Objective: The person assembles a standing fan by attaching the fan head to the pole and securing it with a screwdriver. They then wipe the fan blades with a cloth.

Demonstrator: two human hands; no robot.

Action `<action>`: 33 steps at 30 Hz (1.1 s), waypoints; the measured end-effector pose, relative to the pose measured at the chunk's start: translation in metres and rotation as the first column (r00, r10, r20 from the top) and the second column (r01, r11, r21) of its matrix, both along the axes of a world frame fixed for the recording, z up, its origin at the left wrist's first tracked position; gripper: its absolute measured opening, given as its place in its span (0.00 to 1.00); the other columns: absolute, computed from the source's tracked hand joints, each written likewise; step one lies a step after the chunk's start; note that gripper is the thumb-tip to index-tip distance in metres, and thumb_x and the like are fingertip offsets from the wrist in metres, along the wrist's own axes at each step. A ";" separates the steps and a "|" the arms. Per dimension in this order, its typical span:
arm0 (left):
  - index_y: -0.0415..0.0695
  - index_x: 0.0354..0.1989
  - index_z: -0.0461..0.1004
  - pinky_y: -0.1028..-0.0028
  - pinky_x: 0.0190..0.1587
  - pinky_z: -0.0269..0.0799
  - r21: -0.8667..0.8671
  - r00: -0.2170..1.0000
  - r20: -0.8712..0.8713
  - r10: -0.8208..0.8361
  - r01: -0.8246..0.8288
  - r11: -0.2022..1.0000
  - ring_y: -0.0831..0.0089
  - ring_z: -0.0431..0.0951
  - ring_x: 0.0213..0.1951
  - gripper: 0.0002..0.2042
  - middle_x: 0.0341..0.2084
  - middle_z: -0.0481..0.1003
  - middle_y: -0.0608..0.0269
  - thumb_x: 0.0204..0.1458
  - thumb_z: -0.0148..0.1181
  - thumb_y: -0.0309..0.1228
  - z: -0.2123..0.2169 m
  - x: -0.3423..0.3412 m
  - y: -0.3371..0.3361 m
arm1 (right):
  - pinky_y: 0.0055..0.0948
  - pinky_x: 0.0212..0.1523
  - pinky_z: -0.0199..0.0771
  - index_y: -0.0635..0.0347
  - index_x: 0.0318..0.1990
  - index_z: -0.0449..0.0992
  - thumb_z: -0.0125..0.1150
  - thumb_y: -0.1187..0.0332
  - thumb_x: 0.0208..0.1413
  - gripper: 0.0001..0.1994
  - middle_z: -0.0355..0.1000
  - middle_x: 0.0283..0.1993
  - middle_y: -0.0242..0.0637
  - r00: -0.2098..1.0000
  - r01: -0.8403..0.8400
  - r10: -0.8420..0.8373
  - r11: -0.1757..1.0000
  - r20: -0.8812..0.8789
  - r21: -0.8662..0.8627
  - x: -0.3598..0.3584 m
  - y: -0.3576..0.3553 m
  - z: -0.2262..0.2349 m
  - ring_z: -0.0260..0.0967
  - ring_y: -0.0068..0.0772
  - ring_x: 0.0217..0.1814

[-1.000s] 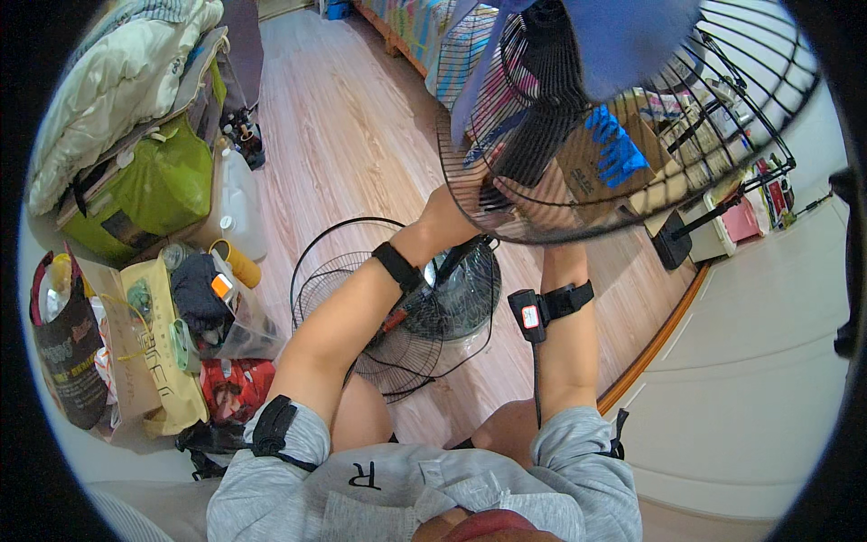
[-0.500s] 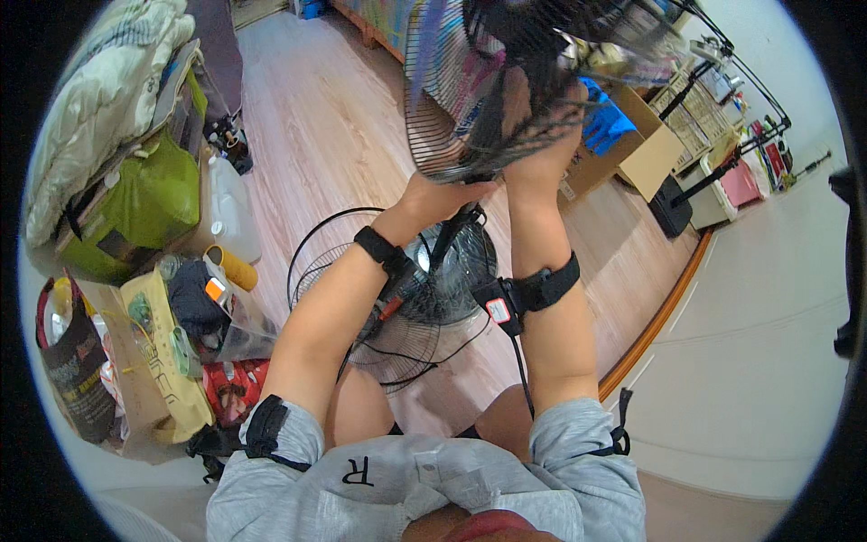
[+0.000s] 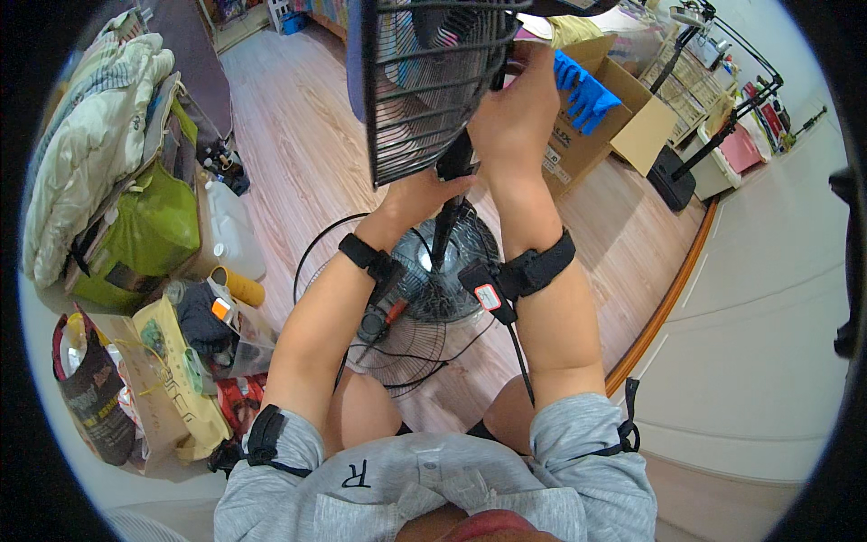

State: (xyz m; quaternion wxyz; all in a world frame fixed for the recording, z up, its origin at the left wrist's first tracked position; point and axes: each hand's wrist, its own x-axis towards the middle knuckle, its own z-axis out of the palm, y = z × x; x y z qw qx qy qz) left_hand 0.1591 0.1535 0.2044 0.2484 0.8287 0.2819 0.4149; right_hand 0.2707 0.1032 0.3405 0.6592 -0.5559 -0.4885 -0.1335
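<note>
A black wire fan cage (image 3: 424, 86) with blades inside is seen edge-on at the top centre, above the fan's black pole (image 3: 449, 217) and round base (image 3: 447, 271). My right hand (image 3: 517, 113) grips the back of the fan head, behind the cage. My left hand (image 3: 423, 194) holds the fan just under the cage, where the pole meets the head. A loose round wire grille (image 3: 375, 348) lies flat on the wooden floor under my forearms. Both wrists wear black straps with small devices and cables.
An open cardboard box (image 3: 601, 126) with a blue plastic part (image 3: 582, 90) stands behind the fan. At the left are a white jug (image 3: 230, 230), a green bag (image 3: 144, 239), paper bags (image 3: 172, 388) and piled bedding (image 3: 86, 144). Black stands (image 3: 686, 154) and a pale wall are at the right.
The fan head has swung from facing up and right to edge-on at the top centre. Both hands have risen with it, the right onto the back of the head.
</note>
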 end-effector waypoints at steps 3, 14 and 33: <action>0.37 0.62 0.67 0.61 0.56 0.69 -0.155 0.998 -0.028 -0.050 0.045 0.987 0.49 0.75 0.55 0.33 0.52 0.75 0.41 0.48 0.71 0.37 0.003 -0.003 0.001 | 0.48 0.48 0.74 0.66 0.54 0.69 0.75 0.61 0.43 0.32 0.74 0.47 0.57 0.997 0.020 -0.019 1.000 0.069 -0.017 -0.004 -0.005 -0.025 0.73 0.63 0.50; 0.40 0.52 0.72 0.57 0.41 0.77 0.018 0.976 -0.005 0.218 -0.218 0.976 0.46 0.80 0.40 0.26 0.39 0.80 0.46 0.47 0.72 0.41 -0.005 0.012 -0.011 | 0.45 0.47 0.76 0.67 0.58 0.63 0.78 0.59 0.40 0.40 0.76 0.44 0.59 0.897 -0.436 0.423 0.793 -0.132 -0.426 0.034 0.016 -0.080 0.77 0.57 0.48; 0.43 0.62 0.68 0.66 0.48 0.75 -0.083 0.930 -0.364 0.042 -0.078 0.994 0.60 0.80 0.43 0.35 0.52 0.77 0.52 0.45 0.76 0.41 -0.017 0.000 0.019 | 0.39 0.57 0.74 0.60 0.65 0.67 0.78 0.56 0.47 0.40 0.71 0.62 0.48 0.744 -0.635 0.571 0.442 -0.347 -0.634 0.091 -0.024 -0.137 0.72 0.42 0.59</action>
